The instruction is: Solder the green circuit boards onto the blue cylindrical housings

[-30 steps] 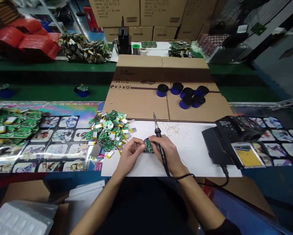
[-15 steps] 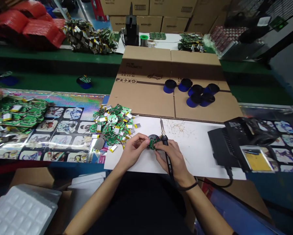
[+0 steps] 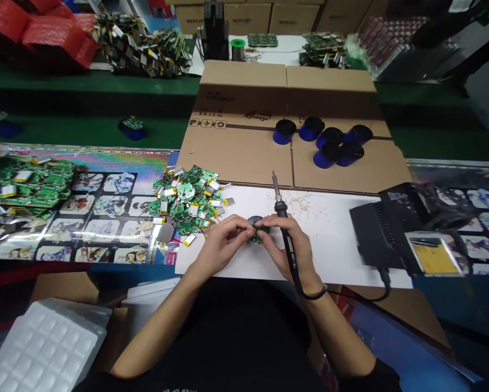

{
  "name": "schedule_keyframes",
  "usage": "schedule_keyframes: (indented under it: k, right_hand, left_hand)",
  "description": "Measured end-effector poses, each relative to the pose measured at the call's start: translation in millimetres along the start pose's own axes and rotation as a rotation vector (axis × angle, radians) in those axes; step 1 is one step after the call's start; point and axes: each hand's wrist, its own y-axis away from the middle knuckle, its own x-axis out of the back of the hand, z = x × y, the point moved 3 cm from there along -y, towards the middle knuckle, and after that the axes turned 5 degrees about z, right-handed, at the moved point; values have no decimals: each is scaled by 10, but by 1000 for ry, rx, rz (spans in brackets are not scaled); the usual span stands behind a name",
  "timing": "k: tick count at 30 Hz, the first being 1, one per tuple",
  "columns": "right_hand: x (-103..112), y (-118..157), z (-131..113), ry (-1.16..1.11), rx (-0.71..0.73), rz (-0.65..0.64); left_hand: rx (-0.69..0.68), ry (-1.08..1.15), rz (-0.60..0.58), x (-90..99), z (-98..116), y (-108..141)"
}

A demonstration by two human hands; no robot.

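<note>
1. One thin black cord [image 3: 318,295] bends across the wrist of the right hand [image 3: 291,234]. If it got caught, it could tug the long black soldering iron with a silver tip [image 3: 280,208] which that hand holds.
2. The left hand [image 3: 223,242] pinches one side of the small round green circuit board [image 3: 257,238], between the two hands. Right fingertips pinch it too. A loose pinch could let it slip. Fingers cover much of it, so I cannot tell what each one presses, or if the board touches the white table [image 3: 321,239].
3. The iron's tip points away from the person. It may be hot. If the right hand turned, the tip could swing and burn something.
4. Left of the hands is a messy heap of green boards with silver, yellow-ended packs [image 3: 187,204]. A bump from the left arm could make it slide. The bottom ones are hidden.
5. Past the board lie thin tan wire bits [image 3: 303,206]. One could stick to the board. They are too small to count.
6. Six short blue cups with black tops [image 3: 285,132] sit on the flat brown cardboard sheet [image 3: 236,163]. A knock could tip them. Some overlap, and their tops are too dark to see into.
7. Far back, the brown cardboard boxes [image 3: 248,19] are cut off at the top.
</note>
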Motion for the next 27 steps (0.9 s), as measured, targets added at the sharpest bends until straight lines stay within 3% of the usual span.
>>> schedule_keyframes:
  k: [4, 8, 13, 18, 23, 27]
  right_hand:
    - [-14, -4, -17, 29, -26, 33]
    - [-8, -6, -27, 14, -61, 57]
    - [-11, 10, -24, -6, -77, 50]
    - [-59, 43, -22, -9, -100, 28]
    - [-35, 64, -42, 47, -30, -16]
    - [80, 87, -46, 147, 71, -41]
  left_hand:
    - [-13, -9, -20, -7, 19, 6]
    - [-74, -48, 47, -1, 27, 6]
    - [-196, -153, 87, 0, 53, 0]
    - [-222, -115, 83, -23, 39, 14]
    - [-182, -101, 51, 3, 11, 17]
    - [-266, -216, -23, 88, 30, -34]
